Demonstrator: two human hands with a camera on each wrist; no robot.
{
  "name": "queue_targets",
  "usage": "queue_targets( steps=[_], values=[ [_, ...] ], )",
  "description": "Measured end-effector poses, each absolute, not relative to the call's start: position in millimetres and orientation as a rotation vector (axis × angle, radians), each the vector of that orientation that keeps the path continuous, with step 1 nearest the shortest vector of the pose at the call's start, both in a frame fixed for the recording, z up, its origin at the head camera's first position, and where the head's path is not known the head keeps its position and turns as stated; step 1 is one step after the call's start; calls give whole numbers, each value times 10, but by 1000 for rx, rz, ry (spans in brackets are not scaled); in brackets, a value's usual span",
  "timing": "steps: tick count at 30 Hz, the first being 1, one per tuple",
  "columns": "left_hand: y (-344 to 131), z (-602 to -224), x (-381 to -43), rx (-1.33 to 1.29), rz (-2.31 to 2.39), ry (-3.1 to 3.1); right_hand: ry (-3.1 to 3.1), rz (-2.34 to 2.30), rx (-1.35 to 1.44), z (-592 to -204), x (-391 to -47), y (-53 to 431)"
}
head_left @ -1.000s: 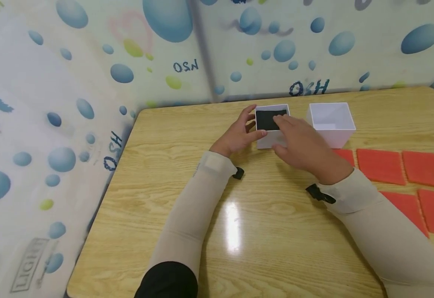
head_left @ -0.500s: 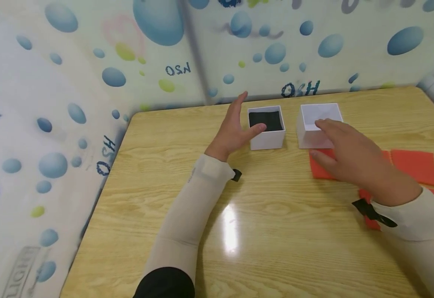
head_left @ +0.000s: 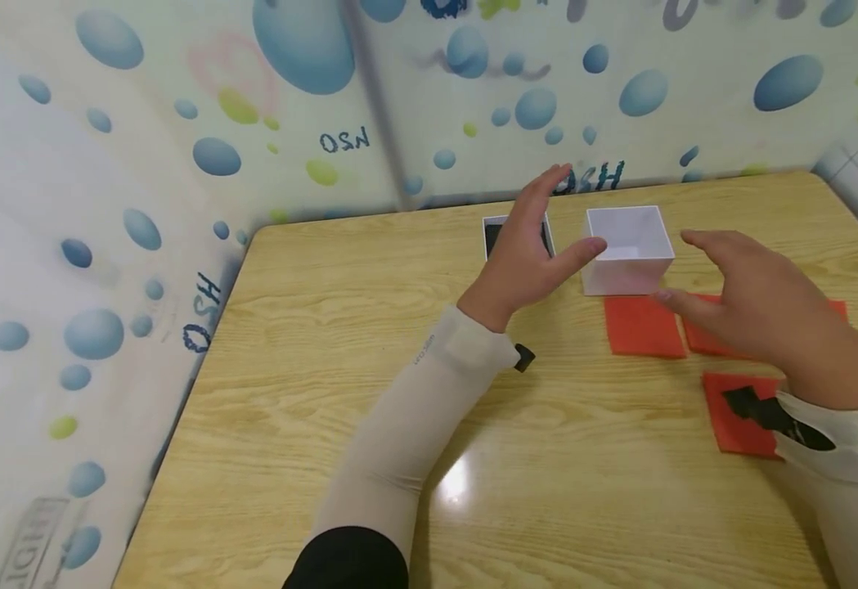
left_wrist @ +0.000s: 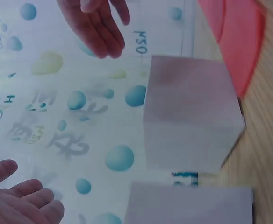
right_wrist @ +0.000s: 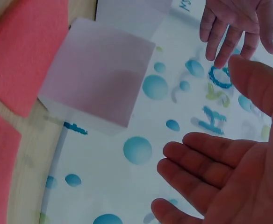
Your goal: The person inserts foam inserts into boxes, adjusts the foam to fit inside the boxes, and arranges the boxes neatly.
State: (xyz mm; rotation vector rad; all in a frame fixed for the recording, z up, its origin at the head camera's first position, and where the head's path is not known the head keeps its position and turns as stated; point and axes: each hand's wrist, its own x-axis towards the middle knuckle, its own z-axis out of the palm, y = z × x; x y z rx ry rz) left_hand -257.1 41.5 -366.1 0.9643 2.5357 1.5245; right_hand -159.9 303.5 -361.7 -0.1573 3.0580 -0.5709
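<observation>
An open-topped white box [head_left: 627, 275] stands near the back of the table, with a hand on either side of it. My left hand [head_left: 523, 254], fingers spread, hovers over a second white box [head_left: 495, 221] that holds a folded black cloth [head_left: 492, 237]; the hand hides much of this box. To the right of the first box my right hand [head_left: 767, 303] hangs in the air, thumb and fingers apart, above the red cloth squares [head_left: 644, 327]. Neither hand holds anything. In the right wrist view the white box [right_wrist: 99, 74] is clear of the fingers.
Several red squares lie in rows on the wooden table [head_left: 289, 393], partly hidden under my right arm; one red square [head_left: 738, 417] lies nearer the front. A wall covering [head_left: 141, 123] printed with blue drops rises behind the table and at its left.
My right hand has left the black cloth and moved right, past the other white box. The left hand has let go of its box and shifted right across it.
</observation>
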Motion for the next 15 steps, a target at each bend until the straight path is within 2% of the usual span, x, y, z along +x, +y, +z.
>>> queue_targets(
  steps=[15],
  values=[
    [1108,-3849,-2599,910,1466,2475,2951,-527,-153,-3641,-1704,3271]
  ],
)
